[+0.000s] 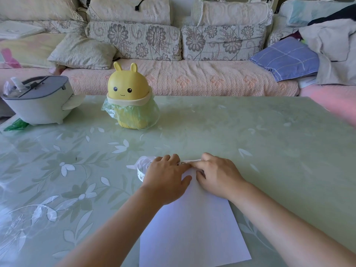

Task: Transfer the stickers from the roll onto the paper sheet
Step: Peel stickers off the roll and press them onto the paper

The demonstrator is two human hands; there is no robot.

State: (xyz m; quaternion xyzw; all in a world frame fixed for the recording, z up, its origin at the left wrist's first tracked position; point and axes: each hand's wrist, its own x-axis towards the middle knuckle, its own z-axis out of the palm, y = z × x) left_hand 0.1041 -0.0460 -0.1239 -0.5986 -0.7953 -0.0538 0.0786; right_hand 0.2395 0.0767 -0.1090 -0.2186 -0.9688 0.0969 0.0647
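Observation:
A white paper sheet [194, 224] lies on the green floral table [269, 135], near the front edge. A sticker roll [141, 167] of white tape with small printed pictures sits at the sheet's far left corner. My left hand [165, 179] rests over the roll and holds its strip down. A stretch of the sticker strip [185, 162] runs rightward along the sheet's far edge. My right hand [217, 175] presses its fingertips on that strip at the sheet's top. Whether a single sticker is pinched is hidden by the fingers.
A yellow bunny-shaped bin [130, 101] with a green bag liner stands on the table's far side. A grey container [40, 101] sits at the far left. Beyond the table is a sofa [173, 54] with cushions and folded cloths.

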